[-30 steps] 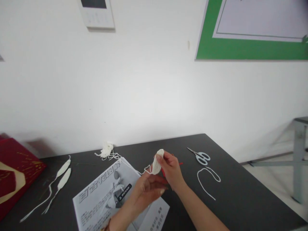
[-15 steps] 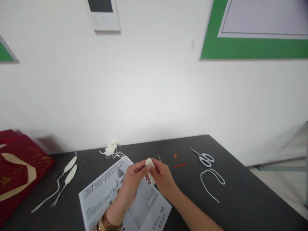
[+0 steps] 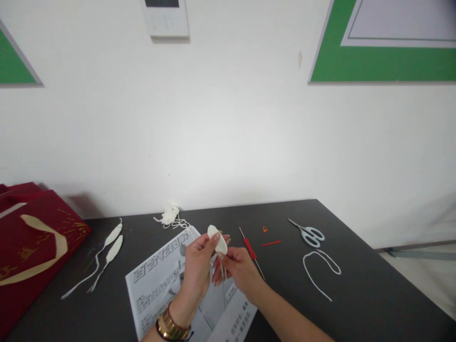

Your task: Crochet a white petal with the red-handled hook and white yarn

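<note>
My left hand (image 3: 196,268) and my right hand (image 3: 237,268) meet above a printed instruction sheet (image 3: 156,285) on a dark table (image 3: 356,294). Both pinch a small white crocheted petal (image 3: 218,239): left fingers at its upper part, right fingers at its lower end, where yarn tails hang down. A red-handled crochet hook (image 3: 250,248) lies on the table just right of my right hand, held by neither hand.
Two finished white petals (image 3: 113,242) with long tails lie at the left. A red gift bag (image 3: 28,242) stands at the far left. A white yarn tangle (image 3: 170,213), scissors (image 3: 309,232), a loop of white cord (image 3: 318,266), a red stick (image 3: 270,243) and an orange marker (image 3: 265,229) lie on the table.
The right hand held the petal alone with the hook; now both hands pinch the petal and the hook lies on the table. The view has shifted left.
</note>
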`<action>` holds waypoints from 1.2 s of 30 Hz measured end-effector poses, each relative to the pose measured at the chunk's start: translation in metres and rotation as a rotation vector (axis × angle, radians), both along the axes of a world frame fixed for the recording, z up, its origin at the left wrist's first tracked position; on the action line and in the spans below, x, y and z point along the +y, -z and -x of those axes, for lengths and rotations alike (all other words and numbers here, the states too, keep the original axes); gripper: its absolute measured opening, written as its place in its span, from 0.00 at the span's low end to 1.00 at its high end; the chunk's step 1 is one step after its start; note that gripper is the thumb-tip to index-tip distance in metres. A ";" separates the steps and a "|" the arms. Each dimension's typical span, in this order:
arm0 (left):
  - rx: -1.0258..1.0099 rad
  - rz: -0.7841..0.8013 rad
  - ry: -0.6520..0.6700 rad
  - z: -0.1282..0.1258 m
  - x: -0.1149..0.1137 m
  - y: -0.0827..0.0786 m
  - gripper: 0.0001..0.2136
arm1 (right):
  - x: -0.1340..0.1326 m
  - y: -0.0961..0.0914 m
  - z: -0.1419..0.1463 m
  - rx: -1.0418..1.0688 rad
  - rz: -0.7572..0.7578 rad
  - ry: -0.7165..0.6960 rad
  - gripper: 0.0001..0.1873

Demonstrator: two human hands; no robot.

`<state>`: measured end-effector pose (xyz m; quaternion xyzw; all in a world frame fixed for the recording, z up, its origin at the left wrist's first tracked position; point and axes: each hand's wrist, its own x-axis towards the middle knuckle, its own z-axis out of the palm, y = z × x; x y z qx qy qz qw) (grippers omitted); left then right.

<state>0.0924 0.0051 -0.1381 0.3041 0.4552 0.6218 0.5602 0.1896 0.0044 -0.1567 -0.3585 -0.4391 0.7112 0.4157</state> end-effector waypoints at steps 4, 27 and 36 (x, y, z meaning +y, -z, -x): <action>-0.029 0.055 0.016 -0.007 -0.003 0.007 0.14 | 0.000 -0.003 0.003 0.026 -0.017 -0.005 0.26; 0.037 -0.059 -0.023 0.008 0.002 -0.008 0.14 | 0.003 -0.008 -0.009 -0.038 -0.032 -0.063 0.21; -0.041 0.006 -0.032 0.007 -0.002 -0.010 0.14 | -0.001 -0.003 0.000 -0.040 -0.067 -0.079 0.24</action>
